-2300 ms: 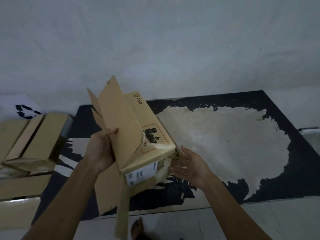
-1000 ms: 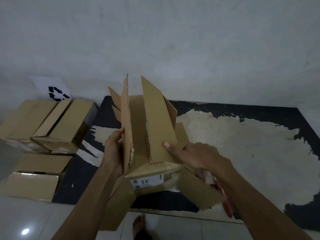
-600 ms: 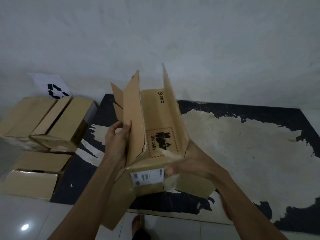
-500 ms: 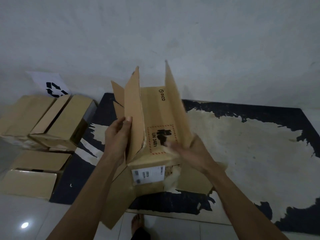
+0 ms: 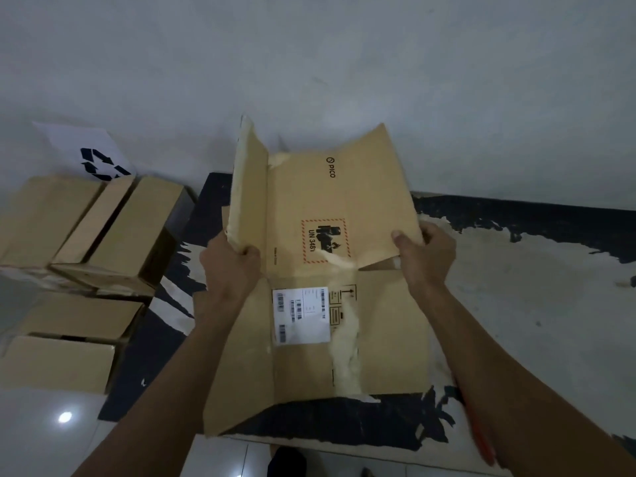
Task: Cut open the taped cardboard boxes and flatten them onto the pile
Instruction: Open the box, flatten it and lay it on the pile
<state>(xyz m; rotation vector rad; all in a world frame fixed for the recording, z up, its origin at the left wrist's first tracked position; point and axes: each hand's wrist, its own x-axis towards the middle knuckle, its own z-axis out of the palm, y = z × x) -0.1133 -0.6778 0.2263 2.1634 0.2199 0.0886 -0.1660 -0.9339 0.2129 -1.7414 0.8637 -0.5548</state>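
The cut-open box [image 5: 320, 270] is spread almost flat and held up in the air in front of the person, above the worn black mat [image 5: 550, 235]. Its long axis runs away from the person, toward the wall. The left hand [image 5: 229, 266] grips the box's left edge, fingers curled round a flap that stands up, unflattened. The right hand [image 5: 426, 256] pinches the right edge, thumb on top. The pile of boxes [image 5: 89, 232] lies to the left of the held box, below the recycling sign [image 5: 93, 156], so the left hand is the nearer one to it. I judge the coming move is a swing leftward, long axis kept as it is, with that raised flap pressed down on landing.
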